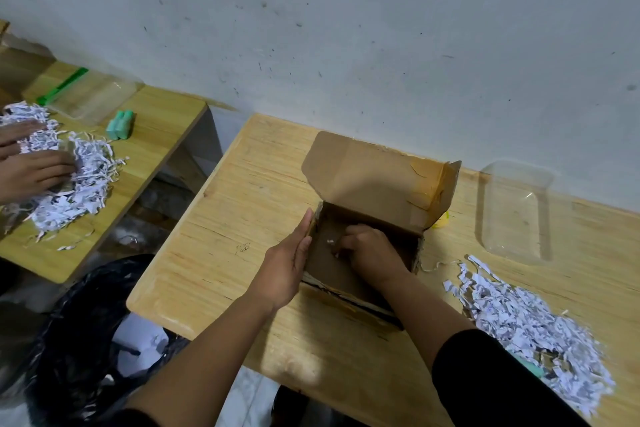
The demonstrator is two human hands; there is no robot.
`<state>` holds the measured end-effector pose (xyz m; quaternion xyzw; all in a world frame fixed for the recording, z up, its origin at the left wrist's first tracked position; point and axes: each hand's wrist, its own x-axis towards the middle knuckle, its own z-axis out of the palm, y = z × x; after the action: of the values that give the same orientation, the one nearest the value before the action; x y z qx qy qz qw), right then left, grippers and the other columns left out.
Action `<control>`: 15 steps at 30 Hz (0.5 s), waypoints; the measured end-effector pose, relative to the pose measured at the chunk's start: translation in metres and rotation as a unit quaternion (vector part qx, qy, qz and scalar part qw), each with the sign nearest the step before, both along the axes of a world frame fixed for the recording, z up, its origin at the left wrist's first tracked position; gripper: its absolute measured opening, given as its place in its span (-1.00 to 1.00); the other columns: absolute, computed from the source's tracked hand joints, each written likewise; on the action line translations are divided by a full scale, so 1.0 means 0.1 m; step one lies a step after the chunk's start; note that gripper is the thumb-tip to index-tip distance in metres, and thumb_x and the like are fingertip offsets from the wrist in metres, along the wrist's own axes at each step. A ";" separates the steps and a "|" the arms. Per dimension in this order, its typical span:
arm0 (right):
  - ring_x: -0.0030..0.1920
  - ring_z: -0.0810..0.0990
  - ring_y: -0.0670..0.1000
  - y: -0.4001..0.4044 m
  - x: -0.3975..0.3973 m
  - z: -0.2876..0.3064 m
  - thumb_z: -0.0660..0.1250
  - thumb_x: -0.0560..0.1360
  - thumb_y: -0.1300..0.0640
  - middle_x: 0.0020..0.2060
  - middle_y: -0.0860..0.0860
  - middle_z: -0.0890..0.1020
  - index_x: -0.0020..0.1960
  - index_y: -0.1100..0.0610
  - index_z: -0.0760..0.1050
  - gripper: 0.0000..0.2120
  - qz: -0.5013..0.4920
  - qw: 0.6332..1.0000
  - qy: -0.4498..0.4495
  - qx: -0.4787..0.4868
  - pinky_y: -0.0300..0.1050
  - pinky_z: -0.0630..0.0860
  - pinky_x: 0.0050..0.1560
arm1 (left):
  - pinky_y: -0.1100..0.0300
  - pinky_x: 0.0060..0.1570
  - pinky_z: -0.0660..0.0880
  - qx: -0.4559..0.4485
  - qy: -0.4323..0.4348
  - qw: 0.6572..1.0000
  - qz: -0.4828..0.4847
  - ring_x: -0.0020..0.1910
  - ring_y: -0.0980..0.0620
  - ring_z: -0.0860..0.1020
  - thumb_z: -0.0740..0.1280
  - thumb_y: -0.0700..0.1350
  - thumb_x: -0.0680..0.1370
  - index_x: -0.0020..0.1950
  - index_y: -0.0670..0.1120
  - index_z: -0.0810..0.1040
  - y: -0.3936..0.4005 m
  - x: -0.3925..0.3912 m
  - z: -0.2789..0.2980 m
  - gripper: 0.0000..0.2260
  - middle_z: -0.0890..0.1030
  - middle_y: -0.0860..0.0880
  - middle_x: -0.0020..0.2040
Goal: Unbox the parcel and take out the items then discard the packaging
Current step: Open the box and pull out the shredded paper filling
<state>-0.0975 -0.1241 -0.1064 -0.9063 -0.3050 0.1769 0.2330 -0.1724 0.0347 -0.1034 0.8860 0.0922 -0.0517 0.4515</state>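
The open cardboard box sits on the wooden table, lid flap up toward the wall. The left hand lies flat against the box's left wall, fingers straight and together. The right hand reaches inside, fingers curled, pinching at white paper scraps. Shredded paper is heaped to the right, near a clear plastic tray.

Packing or unpacking workroom: bare scuffed white wall; plain wooden tables; shredded-paper filler heaped near right; black-lined bin near left.
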 end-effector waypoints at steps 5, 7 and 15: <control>0.04 0.58 0.06 0.01 -0.01 -0.06 0.32 0.45 0.32 0.00 0.11 0.67 -0.05 0.17 0.66 -0.82 -0.114 0.989 0.041 0.087 -0.04 0.48 0.22 | 0.49 -0.06 0.33 0.003 0.001 1.000 0.006 0.20 -0.03 0.51 0.00 0.03 0.63 0.43 0.25 -0.01 -0.01 0.01 -0.02 -0.61 0.51 -0.05 0.30; 0.05 0.56 -0.01 0.00 -0.05 -0.03 0.34 0.46 0.29 0.03 0.08 0.66 -0.03 0.17 0.66 -0.84 -0.179 0.973 0.081 0.121 -0.17 0.45 0.20 | 0.46 -0.03 0.33 0.016 0.007 1.000 -0.004 0.22 -0.03 0.51 -0.01 0.03 0.63 0.46 0.22 0.01 -0.01 0.02 -0.03 -0.60 0.49 -0.05 0.33; -0.02 0.48 -0.16 -0.07 -0.19 0.20 0.37 0.45 0.20 -0.04 -0.06 0.64 -0.01 0.07 0.65 -0.85 -0.301 0.927 0.113 0.190 -0.54 0.24 -0.13 | 0.35 0.22 0.22 0.031 0.003 0.999 -0.030 0.40 -0.01 0.33 0.03 -0.04 0.63 0.49 0.03 0.08 -0.01 0.04 -0.02 -0.58 0.30 -0.06 0.46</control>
<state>-0.1162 -0.1309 -0.0866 -0.8681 -0.0168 0.1387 0.4762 -0.1685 0.0337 -0.1057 0.9016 0.0686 -0.0651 0.4222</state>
